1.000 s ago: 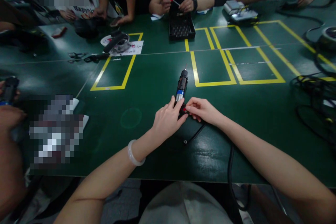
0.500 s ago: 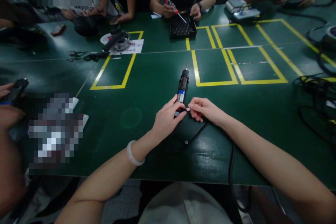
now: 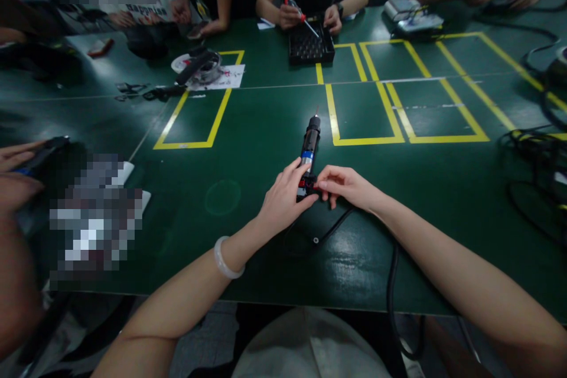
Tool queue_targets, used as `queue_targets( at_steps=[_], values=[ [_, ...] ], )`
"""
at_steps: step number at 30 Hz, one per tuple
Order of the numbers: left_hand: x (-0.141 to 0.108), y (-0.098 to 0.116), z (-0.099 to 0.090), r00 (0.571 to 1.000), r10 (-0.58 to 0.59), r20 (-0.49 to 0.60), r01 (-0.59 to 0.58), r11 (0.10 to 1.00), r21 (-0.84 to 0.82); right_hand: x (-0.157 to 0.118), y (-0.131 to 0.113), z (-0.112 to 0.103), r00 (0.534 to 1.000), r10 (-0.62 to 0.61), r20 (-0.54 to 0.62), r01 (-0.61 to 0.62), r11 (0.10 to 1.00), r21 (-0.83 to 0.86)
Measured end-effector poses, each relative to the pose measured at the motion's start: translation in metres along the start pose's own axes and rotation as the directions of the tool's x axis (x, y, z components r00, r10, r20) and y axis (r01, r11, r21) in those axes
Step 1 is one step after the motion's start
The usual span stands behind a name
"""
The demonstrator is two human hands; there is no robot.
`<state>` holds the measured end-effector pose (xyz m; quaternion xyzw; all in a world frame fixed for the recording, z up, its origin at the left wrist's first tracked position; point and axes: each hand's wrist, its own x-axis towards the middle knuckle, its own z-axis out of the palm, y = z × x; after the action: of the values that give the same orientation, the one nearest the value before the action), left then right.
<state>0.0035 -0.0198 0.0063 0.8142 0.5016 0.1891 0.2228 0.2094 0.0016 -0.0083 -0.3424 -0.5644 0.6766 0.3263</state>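
A black cylindrical tool (image 3: pixel 312 137) with a blue and silver band and a thin tip lies on the green table, its tip pointing away from me. My left hand (image 3: pixel 287 194) grips its near end, fingers over the silver part and thumb below. At the right side of that end, my right hand (image 3: pixel 344 185) pinches a small red piece, whose shape is mostly hidden by the fingertips. Beneath my hands a black cable (image 3: pixel 337 223) with a round metal end rests on the table.
Across the green table (image 3: pixel 266 112), marked with yellow tape, a person holds a screwdriver (image 3: pixel 305 20) over a black tray (image 3: pixel 310 60). A roll on paper (image 3: pixel 208 71) lies back left. Black cables (image 3: pixel 531 159) are heaped at right. Another person's hands (image 3: pixel 20 177) are at left.
My left fingers have spread further over the tool's near end, uncovering more of its red and black parts. My right fingertips have moved in against it. The view has shifted slightly.
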Motion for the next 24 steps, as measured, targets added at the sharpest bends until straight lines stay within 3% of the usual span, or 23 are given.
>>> queue_targets(
  at_steps=[7,12,18,24],
  values=[
    [0.0003,0.0003,0.0,1.0,-0.008,0.01,0.007,1.0,0.02,0.0022,0.0071,0.0017,0.999,-0.018,-0.033,0.017,1.0,-0.012],
    [0.0012,0.001,0.0002,1.0,-0.012,0.022,0.011,0.999,0.031,0.0031,0.0103,0.0004,0.998,0.018,-0.058,-0.028,0.985,-0.172],
    [0.0016,0.0013,0.001,1.0,-0.01,0.018,0.009,0.999,0.052,0.0011,0.0045,0.0014,0.991,-0.055,-0.125,0.001,0.919,-0.395],
    [0.0025,0.0003,0.0033,1.0,-0.002,0.007,0.001,0.996,0.086,0.0026,0.0058,0.0041,0.991,0.009,-0.137,-0.05,0.951,-0.304]
  ],
)
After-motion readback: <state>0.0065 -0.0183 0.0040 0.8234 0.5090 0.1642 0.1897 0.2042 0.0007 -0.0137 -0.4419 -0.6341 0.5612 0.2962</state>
